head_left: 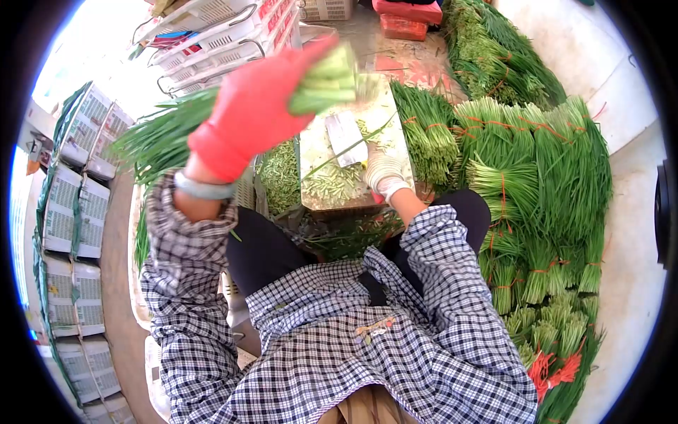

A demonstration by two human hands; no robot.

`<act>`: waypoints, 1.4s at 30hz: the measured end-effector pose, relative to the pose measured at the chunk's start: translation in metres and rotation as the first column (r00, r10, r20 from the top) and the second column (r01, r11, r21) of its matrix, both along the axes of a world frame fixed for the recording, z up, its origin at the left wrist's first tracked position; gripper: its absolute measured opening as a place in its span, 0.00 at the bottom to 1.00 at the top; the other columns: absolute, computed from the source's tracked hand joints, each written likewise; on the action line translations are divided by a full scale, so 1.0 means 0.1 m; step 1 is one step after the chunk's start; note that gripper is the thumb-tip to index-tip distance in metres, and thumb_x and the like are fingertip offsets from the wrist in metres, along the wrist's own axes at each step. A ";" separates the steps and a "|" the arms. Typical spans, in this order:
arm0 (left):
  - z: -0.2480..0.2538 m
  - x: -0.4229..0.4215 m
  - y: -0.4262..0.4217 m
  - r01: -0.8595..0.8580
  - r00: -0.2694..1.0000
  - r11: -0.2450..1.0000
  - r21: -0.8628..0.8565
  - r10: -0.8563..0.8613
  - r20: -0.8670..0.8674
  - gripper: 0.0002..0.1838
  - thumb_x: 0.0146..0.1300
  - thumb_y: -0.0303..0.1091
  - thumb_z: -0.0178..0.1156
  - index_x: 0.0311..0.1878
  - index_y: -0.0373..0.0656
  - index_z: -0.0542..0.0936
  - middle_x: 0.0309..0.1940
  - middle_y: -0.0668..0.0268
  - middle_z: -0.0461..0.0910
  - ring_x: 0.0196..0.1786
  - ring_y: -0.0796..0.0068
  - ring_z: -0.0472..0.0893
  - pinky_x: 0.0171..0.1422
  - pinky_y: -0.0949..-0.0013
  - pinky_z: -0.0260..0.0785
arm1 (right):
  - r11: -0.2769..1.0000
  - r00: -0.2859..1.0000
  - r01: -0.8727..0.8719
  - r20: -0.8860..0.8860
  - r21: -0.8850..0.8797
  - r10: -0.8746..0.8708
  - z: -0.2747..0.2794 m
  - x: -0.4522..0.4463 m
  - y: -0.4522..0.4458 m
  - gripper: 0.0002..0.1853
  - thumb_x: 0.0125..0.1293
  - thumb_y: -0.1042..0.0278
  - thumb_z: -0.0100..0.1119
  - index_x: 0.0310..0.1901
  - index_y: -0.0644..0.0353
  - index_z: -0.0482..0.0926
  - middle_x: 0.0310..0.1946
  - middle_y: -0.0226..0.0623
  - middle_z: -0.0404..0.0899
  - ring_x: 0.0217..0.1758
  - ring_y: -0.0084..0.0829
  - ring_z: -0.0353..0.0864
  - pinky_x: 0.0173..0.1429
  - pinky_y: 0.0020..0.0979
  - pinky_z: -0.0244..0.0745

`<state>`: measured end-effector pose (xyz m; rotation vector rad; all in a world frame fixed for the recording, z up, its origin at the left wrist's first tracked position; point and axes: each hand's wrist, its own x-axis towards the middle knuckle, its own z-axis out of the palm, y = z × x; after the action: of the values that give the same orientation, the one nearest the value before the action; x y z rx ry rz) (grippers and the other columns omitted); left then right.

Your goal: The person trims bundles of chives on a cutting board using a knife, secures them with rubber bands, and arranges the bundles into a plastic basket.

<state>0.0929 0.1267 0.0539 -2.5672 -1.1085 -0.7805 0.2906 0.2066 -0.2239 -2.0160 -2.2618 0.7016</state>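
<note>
My left hand (pixel 251 106), in a red glove, is raised and wrapped round a bunch of green stalks (pixel 325 83); its long leaves trail to the left. Below and to the right, my right hand (pixel 385 172), in a pale glove, rests at the right front of the cutting board (pixel 311 159), its fingers closed by the handle end of a cleaver. The wide blade (pixel 345 138) lies over the board, with a loose green leaf across it. Chopped stalk ends (pixel 332 185) are scattered on the board.
Tied green bunches (pixel 505 187) are piled at the right, with red ties (pixel 554 374) near the bottom. White crates (pixel 212 46) stand at the upper left, and more crates (pixel 74 212) line the far left. Cut bits (pixel 279 177) lie left of the board.
</note>
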 end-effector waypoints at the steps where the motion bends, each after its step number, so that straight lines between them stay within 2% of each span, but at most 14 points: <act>1: -0.18 0.01 0.07 -0.115 0.988 0.992 -0.059 0.108 -0.109 0.42 0.49 0.38 0.69 0.70 0.56 0.66 0.35 0.61 0.77 0.38 0.56 0.81 0.42 0.57 0.74 | 0.995 0.996 0.083 -0.017 0.055 -0.082 -0.16 -0.03 0.06 0.35 0.58 0.45 0.61 0.60 0.62 0.71 0.49 0.55 0.81 0.55 0.49 0.81 0.59 0.43 0.74; 5: -0.68 -0.27 0.22 -0.208 0.976 0.937 -0.281 0.181 -0.118 0.43 0.49 0.34 0.68 0.72 0.53 0.65 0.42 0.58 0.80 0.47 0.57 0.81 0.52 0.59 0.73 | 0.995 0.928 0.098 -0.363 0.018 -0.084 -0.09 0.16 0.13 0.25 0.60 0.58 0.58 0.60 0.55 0.74 0.47 0.54 0.82 0.49 0.47 0.84 0.52 0.42 0.77; 7: -0.83 -0.46 0.28 -0.134 0.959 0.957 -0.256 0.191 0.210 0.43 0.47 0.37 0.68 0.71 0.56 0.65 0.46 0.56 0.80 0.47 0.53 0.81 0.51 0.57 0.75 | 0.993 0.892 0.115 -0.437 -0.023 -0.113 0.13 0.33 0.08 0.24 0.62 0.60 0.56 0.60 0.57 0.74 0.44 0.54 0.82 0.46 0.45 0.84 0.49 0.41 0.77; 9: -0.74 -0.54 0.28 -0.152 0.952 0.939 -0.309 0.223 0.208 0.45 0.47 0.35 0.68 0.72 0.53 0.64 0.51 0.53 0.79 0.51 0.52 0.80 0.56 0.59 0.73 | 0.981 0.833 0.174 -0.519 -0.081 -0.191 0.42 0.46 0.03 0.24 0.63 0.64 0.56 0.61 0.58 0.72 0.44 0.54 0.82 0.46 0.46 0.83 0.49 0.41 0.77; 11: -0.62 -0.56 0.27 -0.154 0.948 0.933 -0.327 0.232 0.217 0.46 0.48 0.31 0.68 0.73 0.48 0.62 0.54 0.50 0.79 0.56 0.55 0.81 0.60 0.61 0.71 | 0.960 0.976 0.064 -0.218 0.272 -0.003 0.51 0.61 -0.05 0.23 0.64 0.71 0.52 0.62 0.58 0.71 0.44 0.55 0.81 0.48 0.49 0.82 0.52 0.45 0.75; 14: -0.51 -0.67 0.23 -0.126 0.920 0.922 -0.366 0.247 0.305 0.45 0.49 0.32 0.69 0.73 0.47 0.62 0.54 0.52 0.80 0.56 0.62 0.81 0.60 0.63 0.71 | 0.973 0.989 0.141 -0.058 0.184 -0.133 0.40 0.66 -0.35 0.29 0.64 0.70 0.50 0.68 0.55 0.62 0.48 0.57 0.78 0.50 0.57 0.79 0.56 0.49 0.74; 18: -0.40 -0.92 0.10 -0.179 0.856 0.912 -0.368 0.329 0.398 0.46 0.49 0.33 0.72 0.72 0.48 0.63 0.52 0.55 0.81 0.55 0.64 0.81 0.59 0.63 0.73 | 0.951 0.935 0.290 -0.244 0.105 -0.258 0.06 0.52 -1.03 0.33 0.63 0.68 0.53 0.71 0.54 0.57 0.49 0.60 0.77 0.47 0.55 0.80 0.51 0.48 0.75; 22: -0.28 -1.15 -0.03 -0.186 0.810 0.917 -0.354 0.347 0.473 0.43 0.49 0.32 0.73 0.70 0.41 0.65 0.52 0.57 0.81 0.54 0.68 0.81 0.59 0.66 0.72 | 0.862 0.642 0.434 -0.581 -0.263 -0.500 -0.20 0.00 -1.34 0.37 0.64 0.65 0.54 0.73 0.59 0.53 0.42 0.58 0.78 0.40 0.51 0.80 0.48 0.41 0.75; 26: -0.21 -1.22 -0.16 -0.141 0.762 0.924 -0.356 0.331 0.557 0.43 0.49 0.32 0.74 0.69 0.37 0.66 0.52 0.57 0.81 0.54 0.70 0.80 0.59 0.66 0.72 | 0.687 0.091 0.288 -0.696 -0.667 -0.713 0.22 -0.81 -1.26 0.45 0.65 0.75 0.53 0.77 0.42 0.37 0.34 0.39 0.72 0.20 0.28 0.72 0.19 0.33 0.76; 27: -0.20 -1.25 -0.19 -0.155 0.763 0.919 -0.362 0.344 0.548 0.43 0.49 0.32 0.74 0.68 0.36 0.66 0.53 0.57 0.81 0.55 0.70 0.80 0.59 0.65 0.72 | 0.766 0.050 0.280 -0.788 -0.578 -0.614 0.05 -1.02 -1.21 0.46 0.65 0.76 0.53 0.77 0.42 0.38 0.36 0.41 0.73 0.20 0.29 0.72 0.19 0.33 0.75; 30: -0.20 -1.28 -0.26 -0.142 0.720 0.919 -0.367 0.351 0.599 0.43 0.48 0.32 0.74 0.68 0.36 0.65 0.54 0.57 0.80 0.55 0.70 0.80 0.59 0.65 0.72 | 0.744 0.064 0.291 -0.763 -0.602 -0.643 0.14 -1.65 -0.98 0.43 0.65 0.77 0.51 0.77 0.45 0.41 0.44 0.44 0.73 0.23 0.28 0.71 0.21 0.31 0.73; 36: -0.20 -1.37 -0.29 -0.132 0.688 0.920 -0.368 0.352 0.635 0.44 0.48 0.32 0.75 0.68 0.36 0.65 0.54 0.58 0.80 0.55 0.70 0.80 0.60 0.66 0.72 | 0.899 0.480 0.438 -0.846 -0.001 -0.234 -0.34 -2.07 -0.56 0.39 0.67 0.72 0.49 0.77 0.54 0.42 0.39 0.42 0.74 0.24 0.29 0.69 0.32 0.33 0.74; 38: -0.20 -1.40 -0.28 -0.098 0.671 0.931 -0.351 0.322 0.668 0.44 0.47 0.31 0.76 0.68 0.36 0.65 0.54 0.58 0.80 0.55 0.71 0.79 0.60 0.67 0.72 | 0.814 0.123 0.271 -0.820 -0.514 -0.559 0.18 -1.57 -0.57 0.39 0.68 0.71 0.49 0.77 0.53 0.41 0.47 0.46 0.74 0.25 0.29 0.70 0.32 0.33 0.74; 42: -0.19 -1.42 -0.29 -0.092 0.670 0.924 -0.372 0.333 0.663 0.44 0.47 0.31 0.76 0.68 0.36 0.65 0.54 0.58 0.79 0.55 0.71 0.79 0.60 0.67 0.72 | 0.767 0.081 0.517 -0.870 -0.381 -0.486 0.07 -0.47 -0.53 0.39 0.66 0.75 0.51 0.76 0.46 0.47 0.38 0.42 0.75 0.17 0.23 0.67 0.16 0.29 0.68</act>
<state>-0.0495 0.0979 0.0345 -2.2925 -1.8482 -1.7645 0.2438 0.1532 -0.2164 -1.4180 -0.7348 1.2702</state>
